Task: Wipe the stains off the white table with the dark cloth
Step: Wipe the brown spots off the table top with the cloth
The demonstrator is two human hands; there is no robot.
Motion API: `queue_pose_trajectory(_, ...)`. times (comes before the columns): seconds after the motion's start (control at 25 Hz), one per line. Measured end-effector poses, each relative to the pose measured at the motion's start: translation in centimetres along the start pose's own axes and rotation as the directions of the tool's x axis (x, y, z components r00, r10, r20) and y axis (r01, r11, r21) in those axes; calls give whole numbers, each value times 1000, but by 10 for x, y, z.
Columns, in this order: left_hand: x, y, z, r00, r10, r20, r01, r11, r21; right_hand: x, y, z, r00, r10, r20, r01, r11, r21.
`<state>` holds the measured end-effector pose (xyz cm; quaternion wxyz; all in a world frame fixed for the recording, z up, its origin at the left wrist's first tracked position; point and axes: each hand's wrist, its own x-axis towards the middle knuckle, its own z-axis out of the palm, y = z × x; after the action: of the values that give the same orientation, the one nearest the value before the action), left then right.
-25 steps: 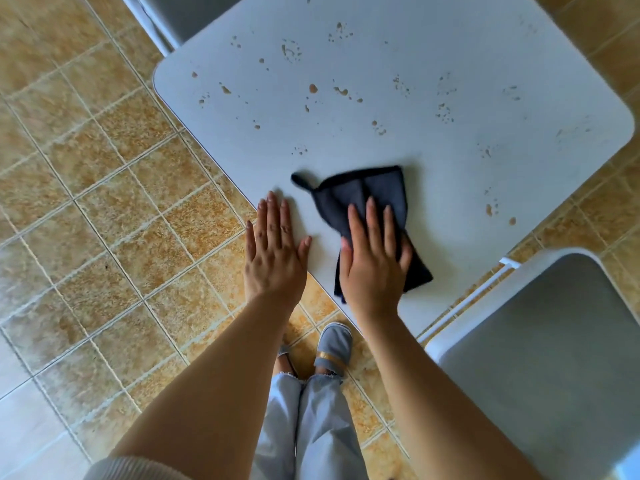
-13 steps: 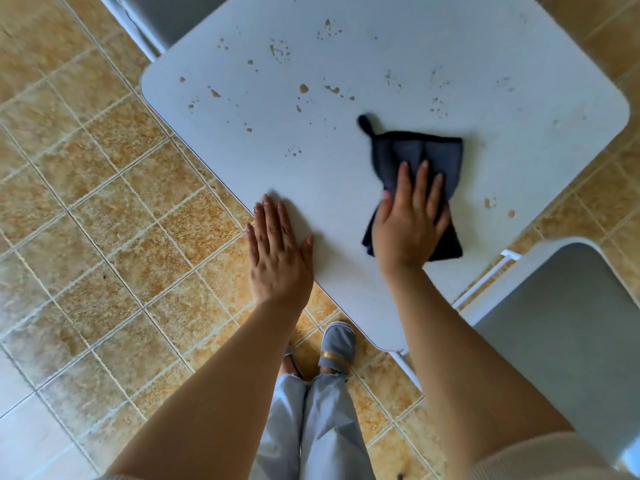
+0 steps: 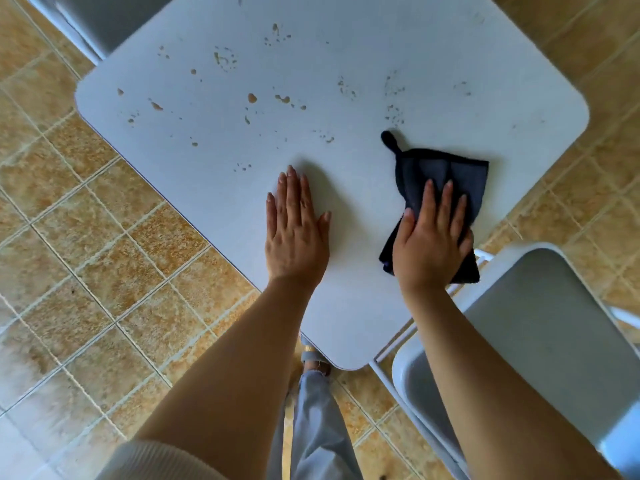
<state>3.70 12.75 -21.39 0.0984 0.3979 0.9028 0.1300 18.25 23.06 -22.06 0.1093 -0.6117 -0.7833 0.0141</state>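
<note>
While the left hand (image 3: pixel 296 233) is lying flat with fingers spread, the right hand (image 3: pixel 431 244), fingers extended, is pressing the dark cloth (image 3: pixel 446 174), now swept to the white table (image 3: pixel 363 57)'s right edge, clearing stains there; many stains (image 3: pixel 252 98) are remaining.

Tables: one white table (image 3: pixel 433 57)
Cloths: one dark cloth (image 3: pixel 446 174)
Hands: two, left hand (image 3: pixel 296 233), right hand (image 3: pixel 431 242)
Chairs: two, near chair (image 3: pixel 540 341), far chair (image 3: pixel 114 19)

free: white table (image 3: pixel 398 46) top bare beyond stains (image 3: pixel 252 98); obstacle: grey chair (image 3: pixel 554 327) beside near-right edge
</note>
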Motion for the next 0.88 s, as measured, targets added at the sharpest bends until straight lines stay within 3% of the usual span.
queue_pose_trajectory(0.16,15,11,8,995,-71,-70,70,997,-16,15,-37,9,992,-120,-31,121,991,52)
queue_pose_trajectory(0.32,15,11,10,995,-64,-82,64,998,-6,-22,-3,-8,949,-313,29,311,949,57)
queue_pose_trajectory(0.4,16,14,10,994,-67,-90,67,998,-3,-20,29,-15,955,-292,47,292,956,11)
queue_pose_trajectory(0.48,18,14,9,993,-70,-91,71,997,6,3,47,-12,986,-159,41,160,987,-32)
queue_pose_trajectory(0.64,18,13,10,993,-66,-102,68,998,17,77,21,10,1000,-6,-9,6,1000,13)
queue_pose_trajectory(0.76,18,13,10,992,-59,-115,63,998,29,91,-25,20,998,-57,-20,58,997,53)
queue_pose_trajectory(0.88,18,12,10,991,-64,-114,69,997,44,51,-42,16,971,-239,5,238,968,83)
